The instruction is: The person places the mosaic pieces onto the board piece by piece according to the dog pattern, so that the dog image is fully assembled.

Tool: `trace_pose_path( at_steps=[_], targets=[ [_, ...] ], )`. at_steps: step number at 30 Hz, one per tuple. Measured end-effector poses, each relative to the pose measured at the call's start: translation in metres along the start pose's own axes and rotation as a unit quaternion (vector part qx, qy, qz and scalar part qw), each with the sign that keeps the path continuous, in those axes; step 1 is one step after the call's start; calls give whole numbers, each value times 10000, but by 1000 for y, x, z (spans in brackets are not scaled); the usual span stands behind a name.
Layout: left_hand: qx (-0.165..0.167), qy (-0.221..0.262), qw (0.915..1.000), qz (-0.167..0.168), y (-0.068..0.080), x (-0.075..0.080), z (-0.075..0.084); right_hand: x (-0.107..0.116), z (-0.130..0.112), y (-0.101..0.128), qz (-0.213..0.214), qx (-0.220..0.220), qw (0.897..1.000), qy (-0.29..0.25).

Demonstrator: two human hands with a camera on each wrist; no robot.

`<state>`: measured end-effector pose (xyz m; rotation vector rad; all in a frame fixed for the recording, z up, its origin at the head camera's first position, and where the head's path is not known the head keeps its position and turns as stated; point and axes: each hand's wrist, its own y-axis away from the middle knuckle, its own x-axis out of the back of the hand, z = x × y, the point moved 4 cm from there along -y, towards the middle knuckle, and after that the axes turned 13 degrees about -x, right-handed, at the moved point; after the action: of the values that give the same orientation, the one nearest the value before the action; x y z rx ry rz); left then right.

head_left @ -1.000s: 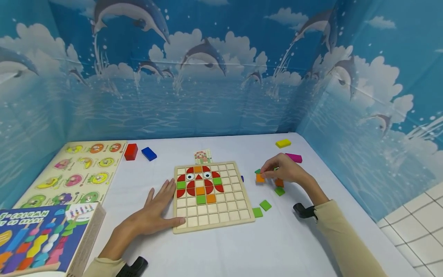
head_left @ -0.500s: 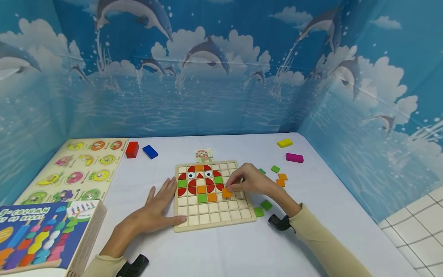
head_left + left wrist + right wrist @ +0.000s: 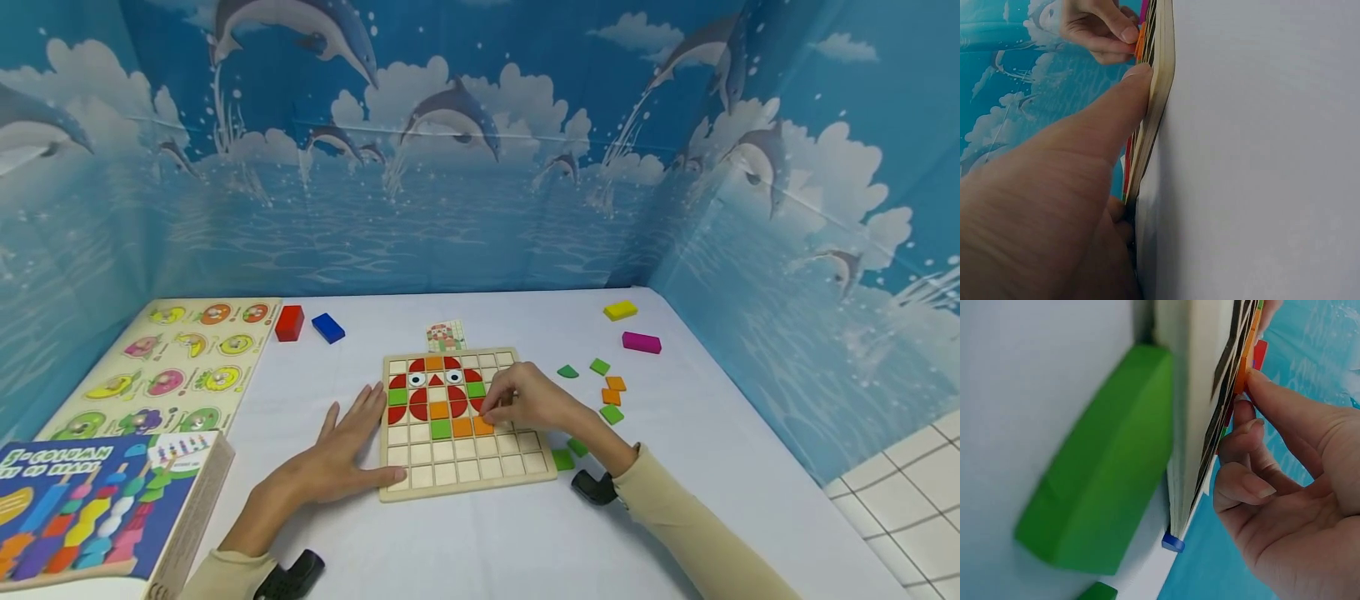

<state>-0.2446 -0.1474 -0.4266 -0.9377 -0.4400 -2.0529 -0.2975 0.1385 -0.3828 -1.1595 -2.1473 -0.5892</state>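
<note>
A wooden grid board [image 3: 517, 477] lies mid-table, its upper left part filled with red, orange and green tiles and two eyes. My right hand [image 3: 517, 402] pinches an orange square tile [image 3: 483, 426] and sets it into a cell beside another orange tile [image 3: 462, 427]. In the right wrist view the fingertips [image 3: 1260, 381] press that orange tile [image 3: 1246, 359] on the board [image 3: 1194, 394]. My left hand [image 3: 341, 454] lies flat on the table, thumb [image 3: 1119, 103] against the board's left edge [image 3: 1159, 94].
Loose green and orange tiles [image 3: 611, 396] lie right of the board, two green ones [image 3: 562, 459] near my right wrist. Yellow [image 3: 620, 311] and magenta [image 3: 641, 342] blocks sit far right, red [image 3: 288, 322] and blue [image 3: 327, 327] blocks far left. A fruit puzzle [image 3: 180, 367] and game box [image 3: 97, 508] fill the left.
My right hand picked an orange tile from the loose pile on the right and carried it left onto the board, then lowered it into a cell. The left hand stayed put.
</note>
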Motion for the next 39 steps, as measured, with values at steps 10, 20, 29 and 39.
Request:
trace_pose_path(
  at_steps=[10,20,29,39],
  targets=[
    [-56,-175,9998,26,0,0,0,3,1,1,9,-76,10000,3],
    [-102,-115,9999,60,-1,0,1,49,36,11,676,-434,9956,492],
    [-215,-43,9996,150,2,-1,0,65,59,18,549,-1157,9896,663],
    [-69,-207,9997,90,0,-4,-6,61,64,47,-159,-557,9980,257]
  ],
)
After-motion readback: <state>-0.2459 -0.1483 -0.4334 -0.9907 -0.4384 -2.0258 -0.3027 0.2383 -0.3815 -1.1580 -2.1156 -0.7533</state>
